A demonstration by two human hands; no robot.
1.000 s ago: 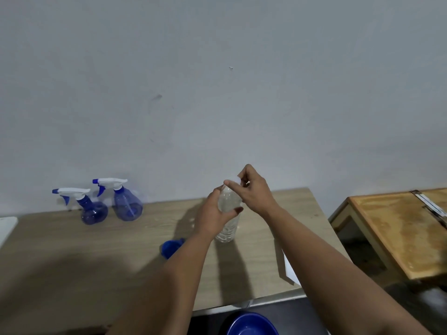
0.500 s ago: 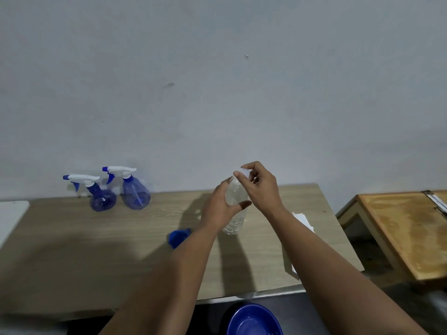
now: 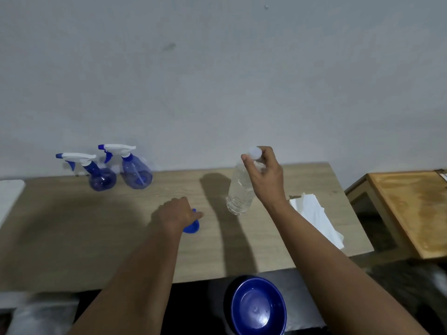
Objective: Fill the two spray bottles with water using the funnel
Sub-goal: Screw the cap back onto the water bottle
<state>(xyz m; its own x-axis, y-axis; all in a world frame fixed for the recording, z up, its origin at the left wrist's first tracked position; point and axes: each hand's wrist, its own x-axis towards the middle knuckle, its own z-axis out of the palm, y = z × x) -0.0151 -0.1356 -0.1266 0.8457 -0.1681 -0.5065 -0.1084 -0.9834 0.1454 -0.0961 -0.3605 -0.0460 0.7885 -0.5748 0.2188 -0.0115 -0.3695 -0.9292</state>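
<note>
My right hand point(image 3: 264, 175) pinches the white cap point(image 3: 255, 152) above the clear water bottle point(image 3: 240, 189) standing mid-surface. My left hand point(image 3: 175, 215) curls over the blue funnel point(image 3: 192, 227); whether it grips, I cannot tell. Both spray bottles point(image 3: 121, 169) stand far left.

Light wood-grain table point(image 3: 72, 238) against a plain grey-white wall point(image 3: 217, 81). White paper napkins point(image 3: 316, 218) stacked near the table's right edge, one corner overhanging it. Round blue bowl point(image 3: 257, 308) below the table's near edge, on a dark lower surface, open side up. Second wooden table point(image 3: 411, 213) off to the right, well apart, its top stained and worn, with a metal fitting at its far right corner. White slab point(image 3: 9, 197) just beyond the table's left edge, cut off by the frame.
</note>
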